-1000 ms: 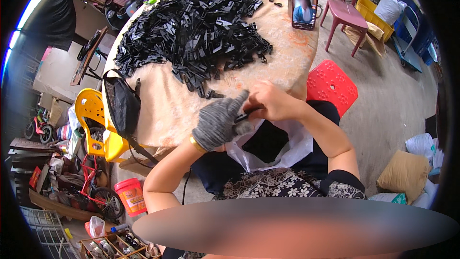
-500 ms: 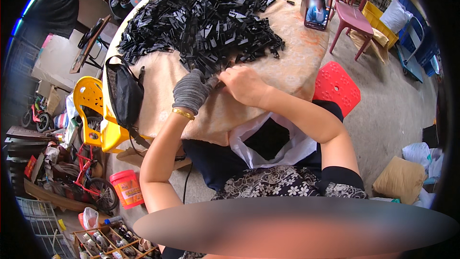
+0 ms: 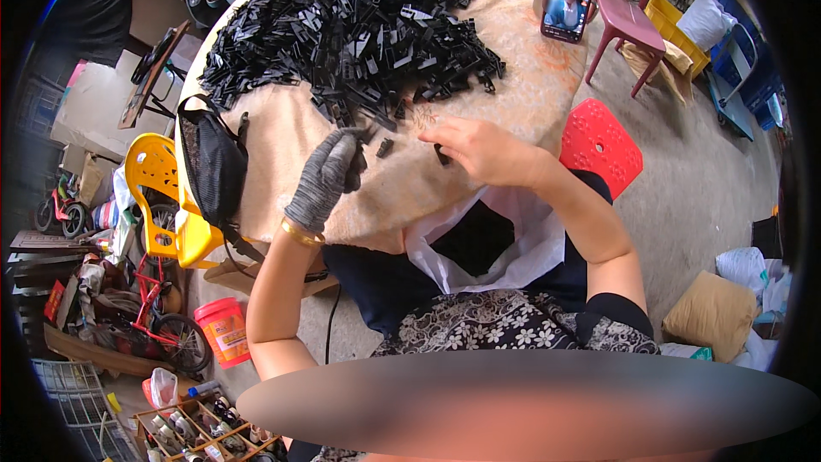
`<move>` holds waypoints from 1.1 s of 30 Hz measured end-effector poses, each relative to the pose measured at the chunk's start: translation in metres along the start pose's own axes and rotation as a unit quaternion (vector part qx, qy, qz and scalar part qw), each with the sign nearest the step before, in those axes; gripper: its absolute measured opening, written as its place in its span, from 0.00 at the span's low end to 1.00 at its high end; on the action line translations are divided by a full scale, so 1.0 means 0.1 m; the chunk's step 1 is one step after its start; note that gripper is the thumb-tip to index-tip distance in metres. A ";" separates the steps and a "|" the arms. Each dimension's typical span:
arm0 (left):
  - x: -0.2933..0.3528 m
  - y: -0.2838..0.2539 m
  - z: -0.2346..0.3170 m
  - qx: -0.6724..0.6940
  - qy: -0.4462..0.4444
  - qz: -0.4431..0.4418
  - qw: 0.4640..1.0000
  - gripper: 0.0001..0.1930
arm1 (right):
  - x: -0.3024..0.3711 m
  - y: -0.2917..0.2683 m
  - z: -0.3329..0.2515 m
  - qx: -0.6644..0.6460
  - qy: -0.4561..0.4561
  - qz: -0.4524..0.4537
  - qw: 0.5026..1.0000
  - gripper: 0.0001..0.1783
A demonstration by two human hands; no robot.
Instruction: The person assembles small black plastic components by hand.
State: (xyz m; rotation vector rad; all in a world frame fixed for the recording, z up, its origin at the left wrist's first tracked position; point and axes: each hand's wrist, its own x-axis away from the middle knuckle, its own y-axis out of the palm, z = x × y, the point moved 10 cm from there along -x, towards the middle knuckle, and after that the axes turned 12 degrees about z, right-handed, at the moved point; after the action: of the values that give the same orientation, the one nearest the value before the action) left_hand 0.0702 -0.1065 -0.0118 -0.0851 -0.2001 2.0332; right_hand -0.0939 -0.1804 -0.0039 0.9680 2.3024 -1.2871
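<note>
A large heap of small black plastic pieces (image 3: 359,34) covers much of the round, cloth-covered table (image 3: 530,94). My left hand (image 3: 323,178), in a grey knit glove with a gold bangle at the wrist, is at the heap's near edge. Its fingers are bent together, with a dark shape at the tips and another by the thumb that I cannot make out. My right hand (image 3: 483,151) is bare and hovers to the right, fingers bent over a black plastic piece (image 3: 442,155). Between the hands a loose black piece (image 3: 385,147) lies on the cloth.
An opened white bag (image 3: 539,257) with a dark inside is at my lap. A phone (image 3: 568,2) stands at the table's right. A black mesh bag (image 3: 214,158) hangs at the left edge, by a yellow chair (image 3: 154,162). A red stool (image 3: 601,150) is on the right.
My hands have moved apart, the left one back to the left and the right one to the right. A loose black piece now shows on the cloth between them.
</note>
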 end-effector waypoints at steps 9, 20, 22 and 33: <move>0.23 0.47 0.02 -0.282 0.140 -0.060 0.947 0.15 | -0.04 0.01 -0.05 -0.012 0.001 -0.026 1.000 0.08; 0.52 0.95 0.29 -0.461 0.332 -0.041 0.822 0.16 | 0.09 -0.19 0.00 -0.023 0.025 0.108 0.994 0.07; 0.48 0.88 0.34 -0.431 0.325 -0.038 0.841 0.12 | 0.15 -0.21 0.15 -0.153 0.136 0.090 0.975 0.08; 0.29 0.78 0.14 -0.292 0.156 -0.095 0.939 0.10 | 0.15 -0.12 -0.10 -0.152 0.011 0.044 0.987 0.09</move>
State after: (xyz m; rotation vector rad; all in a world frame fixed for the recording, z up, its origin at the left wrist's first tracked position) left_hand -0.0134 -0.1163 -0.0115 -0.7272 -0.5816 1.6807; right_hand -0.1123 -0.1703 -0.0002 0.9686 2.3527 -0.8605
